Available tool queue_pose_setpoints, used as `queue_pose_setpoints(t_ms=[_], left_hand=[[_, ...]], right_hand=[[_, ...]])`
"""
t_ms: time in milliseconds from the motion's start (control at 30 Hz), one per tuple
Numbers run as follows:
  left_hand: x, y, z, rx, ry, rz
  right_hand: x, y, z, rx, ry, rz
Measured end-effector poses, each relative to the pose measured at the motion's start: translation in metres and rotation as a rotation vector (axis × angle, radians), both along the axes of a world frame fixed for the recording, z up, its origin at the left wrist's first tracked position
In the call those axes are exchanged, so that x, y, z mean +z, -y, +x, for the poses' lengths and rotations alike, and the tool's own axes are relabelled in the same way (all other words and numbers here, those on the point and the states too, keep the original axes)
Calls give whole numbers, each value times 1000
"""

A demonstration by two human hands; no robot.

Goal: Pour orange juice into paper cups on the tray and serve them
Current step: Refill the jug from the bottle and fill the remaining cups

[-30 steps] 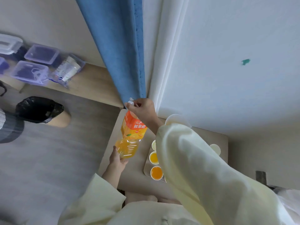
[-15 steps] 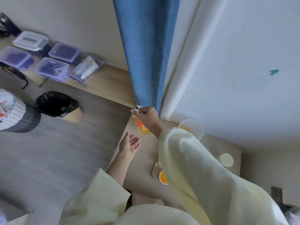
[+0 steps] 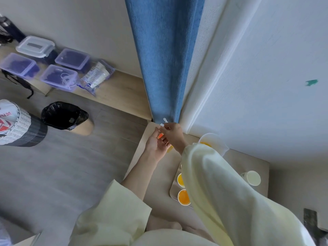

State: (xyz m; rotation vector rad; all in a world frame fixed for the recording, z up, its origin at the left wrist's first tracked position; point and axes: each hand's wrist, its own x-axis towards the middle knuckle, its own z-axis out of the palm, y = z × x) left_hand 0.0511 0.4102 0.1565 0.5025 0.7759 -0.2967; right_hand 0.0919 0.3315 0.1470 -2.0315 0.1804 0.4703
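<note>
Fingers of my left hand [image 3: 155,146] curl round the juice bottle [image 3: 160,136] while my right hand [image 3: 173,134] pinches its white cap [image 3: 162,124], at the far left corner of the table [image 3: 237,158], tight against the blue curtain [image 3: 159,68]. The tray [image 3: 172,191] of filled cups [image 3: 183,197] sits nearer me, partly under my right sleeve [image 3: 221,183], with bare tabletop between tray and bottle.

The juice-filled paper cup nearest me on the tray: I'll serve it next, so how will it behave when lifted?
The paper cup probably gives under a firm squeeze. Juice shows high in it, so it is likely heavy for its size and quick to spill if tilted. It stands near a corner of the tray, so a push might slide it off.
</note>
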Motion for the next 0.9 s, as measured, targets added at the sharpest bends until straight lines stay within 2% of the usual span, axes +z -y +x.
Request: queue_pose_setpoints(t_ms=[300,500,900], left_hand=[[-20,4,4,164,-15,-194],[-21,8,4,96,64,-228],[-21,-5,-3,273,15,-270]], right_hand=[[-17,-2,-2,-37,11,76],[8,2,-9,-42,-37,161],[-3,-9,-12,68,-28,189]])
